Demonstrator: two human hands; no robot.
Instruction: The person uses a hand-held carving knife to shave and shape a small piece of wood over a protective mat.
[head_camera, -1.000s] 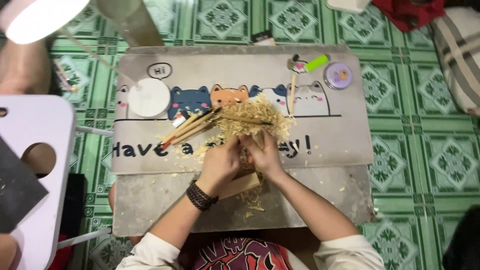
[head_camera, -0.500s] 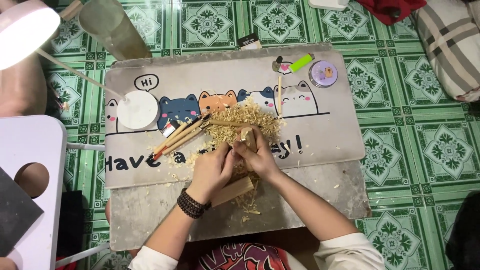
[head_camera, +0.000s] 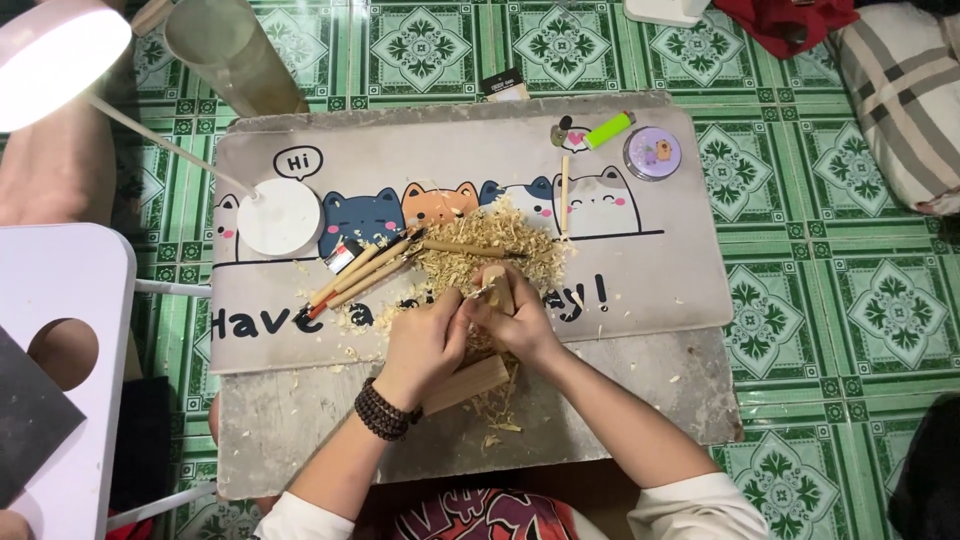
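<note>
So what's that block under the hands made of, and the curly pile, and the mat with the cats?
The block looks like pale, unfinished wood: matte, square-cut, same tan as the shavings. The curly pile seems to be wood shavings, thin, light and straw-coloured. The mat looks like smooth printed plastic or rubber, lying flat with a faint sheen; which one I can't tell. The left hand and right hand hide whatever they grip.

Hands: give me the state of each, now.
Left hand: closed on something over the shavings; what it grips is hidden.
Right hand: closed on a small wood piece.
</note>
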